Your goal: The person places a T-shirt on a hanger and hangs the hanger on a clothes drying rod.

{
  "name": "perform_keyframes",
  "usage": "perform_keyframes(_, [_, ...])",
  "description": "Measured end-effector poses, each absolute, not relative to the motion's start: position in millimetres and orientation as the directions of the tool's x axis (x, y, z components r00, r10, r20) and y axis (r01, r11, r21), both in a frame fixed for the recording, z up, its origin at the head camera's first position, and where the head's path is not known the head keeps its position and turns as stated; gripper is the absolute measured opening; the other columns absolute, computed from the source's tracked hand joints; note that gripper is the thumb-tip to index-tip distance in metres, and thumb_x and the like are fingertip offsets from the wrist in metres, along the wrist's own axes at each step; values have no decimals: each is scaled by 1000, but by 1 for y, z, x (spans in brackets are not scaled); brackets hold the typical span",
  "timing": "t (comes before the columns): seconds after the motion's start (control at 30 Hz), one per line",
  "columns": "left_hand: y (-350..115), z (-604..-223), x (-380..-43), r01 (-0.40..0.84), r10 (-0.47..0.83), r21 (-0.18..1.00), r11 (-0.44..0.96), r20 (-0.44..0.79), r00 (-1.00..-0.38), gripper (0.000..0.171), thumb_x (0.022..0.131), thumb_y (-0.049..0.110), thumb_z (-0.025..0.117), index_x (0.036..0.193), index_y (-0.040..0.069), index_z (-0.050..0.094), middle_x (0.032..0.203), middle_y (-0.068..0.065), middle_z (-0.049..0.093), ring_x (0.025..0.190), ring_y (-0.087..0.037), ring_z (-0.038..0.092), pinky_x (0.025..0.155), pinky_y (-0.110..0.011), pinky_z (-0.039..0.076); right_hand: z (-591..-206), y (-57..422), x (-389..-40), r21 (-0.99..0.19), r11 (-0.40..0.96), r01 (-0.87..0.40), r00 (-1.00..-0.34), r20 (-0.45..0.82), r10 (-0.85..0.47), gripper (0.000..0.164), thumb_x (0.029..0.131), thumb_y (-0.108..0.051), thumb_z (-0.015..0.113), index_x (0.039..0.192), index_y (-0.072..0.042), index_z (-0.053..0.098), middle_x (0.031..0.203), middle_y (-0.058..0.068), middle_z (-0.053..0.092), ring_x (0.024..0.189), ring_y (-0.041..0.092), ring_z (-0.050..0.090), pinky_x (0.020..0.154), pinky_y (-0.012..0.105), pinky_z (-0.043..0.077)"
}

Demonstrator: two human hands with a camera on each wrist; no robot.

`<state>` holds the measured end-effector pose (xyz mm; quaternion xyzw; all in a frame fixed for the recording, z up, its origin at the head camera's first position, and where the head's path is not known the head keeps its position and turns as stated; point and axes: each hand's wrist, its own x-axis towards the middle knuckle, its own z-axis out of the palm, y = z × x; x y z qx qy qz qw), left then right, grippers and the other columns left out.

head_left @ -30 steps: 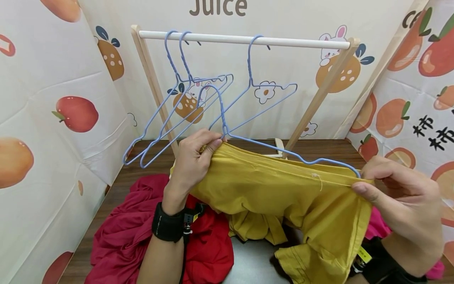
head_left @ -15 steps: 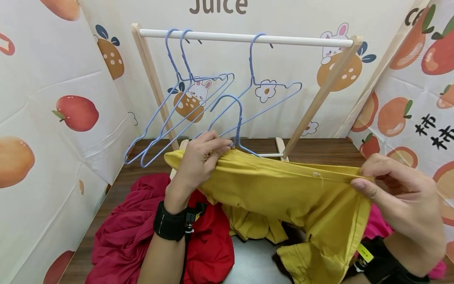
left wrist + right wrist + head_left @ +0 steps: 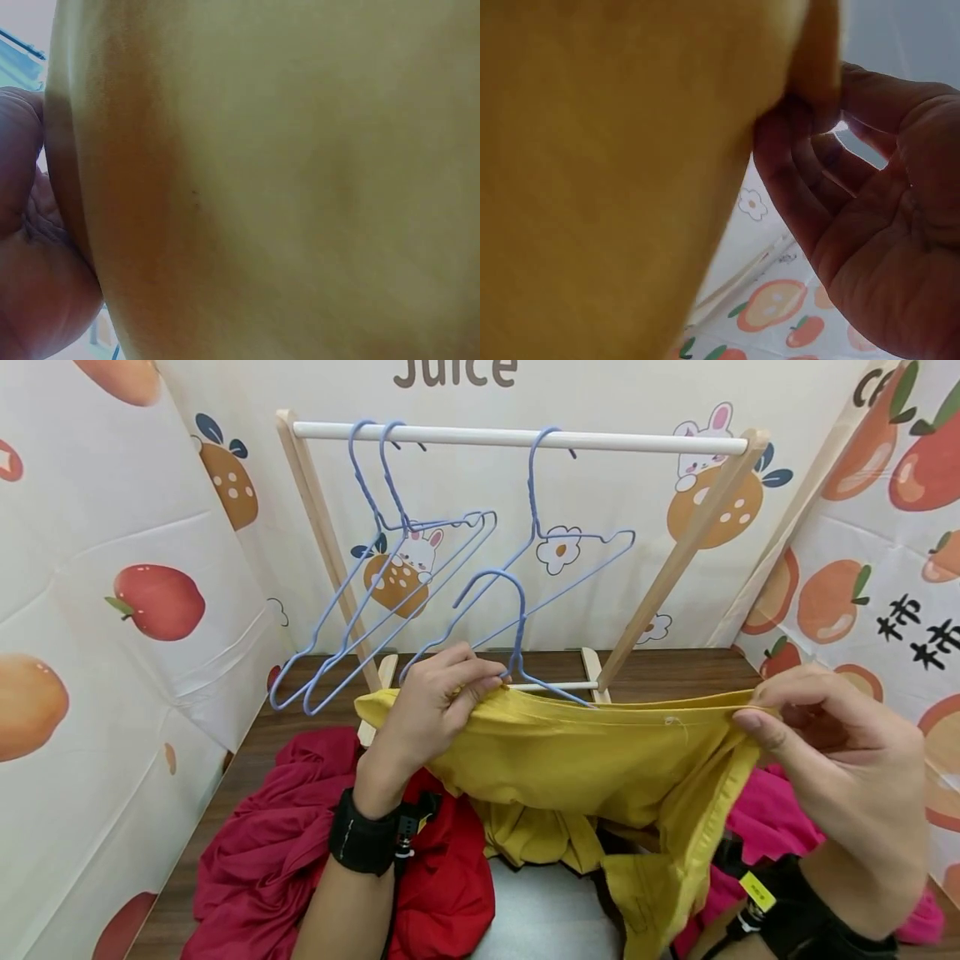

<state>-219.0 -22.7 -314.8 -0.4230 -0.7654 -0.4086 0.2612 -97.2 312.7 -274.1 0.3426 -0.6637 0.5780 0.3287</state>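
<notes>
In the head view a yellow garment (image 3: 570,752) with a stitched band along its top edge is stretched between both hands. My left hand (image 3: 431,714) pinches that edge together with a blue wire hanger (image 3: 519,643) at its neck. The hanger's hook stands up, and its right arm slopes down into the garment's opening, where the rest is hidden. My right hand (image 3: 855,760) pinches the garment's right upper corner between thumb and fingers. Yellow cloth fills most of the left wrist view. In the right wrist view, thumb and fingertips meet on the cloth edge.
Behind stands a wooden rack with a white rail (image 3: 480,435), bearing several blue hangers. Crimson cloth (image 3: 277,843) and red cloth (image 3: 442,877) lie at left, pink cloth (image 3: 772,818) at right. A grey surface (image 3: 555,910) shows in front.
The hanger has moved right and down, its right arm sinking behind the garment's front edge. My left hand has shifted slightly right; my right hand has come slightly up and left with its corner.
</notes>
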Motion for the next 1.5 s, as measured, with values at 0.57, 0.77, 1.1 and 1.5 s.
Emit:
perform_keyframes(0.57, [-20, -308, -211, 858, 361, 402, 319, 786, -503, 15, 99, 12, 65, 105, 8, 78, 81, 2, 59, 69, -8, 46, 63, -24, 39, -275, 301, -101, -460, 654, -601, -744, 622, -245, 59, 77, 22, 74, 129, -4, 64, 117, -3, 67, 97, 0, 67, 84, 8, 52])
perform_keyframes(0.77, [-20, -308, -211, 858, 325, 403, 319, 804, -498, 14, 99, 11, 66, 105, 8, 78, 82, 1, 60, 68, -7, 46, 63, -23, 39, -273, 298, -102, -499, 648, -575, -777, 583, -240, 86, 76, 23, 74, 150, -6, 42, 128, -2, 60, 93, 1, 67, 84, 8, 51])
perform_keyframes(1.1, [-20, -307, -210, 851, 298, 407, 331, 811, -504, 14, 98, 12, 67, 105, 8, 79, 82, 1, 60, 66, -7, 45, 60, -22, 37, -278, 303, -105, -421, 767, -483, -823, 518, -234, 27, 91, -6, 76, 106, -27, 71, 93, -10, 70, 82, -6, 62, 72, 8, 47])
perform_keyframes(1.5, [-16, -308, -207, 852, 314, 400, 336, 806, -502, 15, 99, 13, 66, 105, 7, 79, 80, 1, 57, 69, -8, 46, 64, -24, 39, -278, 301, -107, -400, 720, -567, -793, 501, -347, 39, 86, 7, 76, 104, -28, 70, 88, -18, 66, 72, -1, 59, 64, 12, 49])
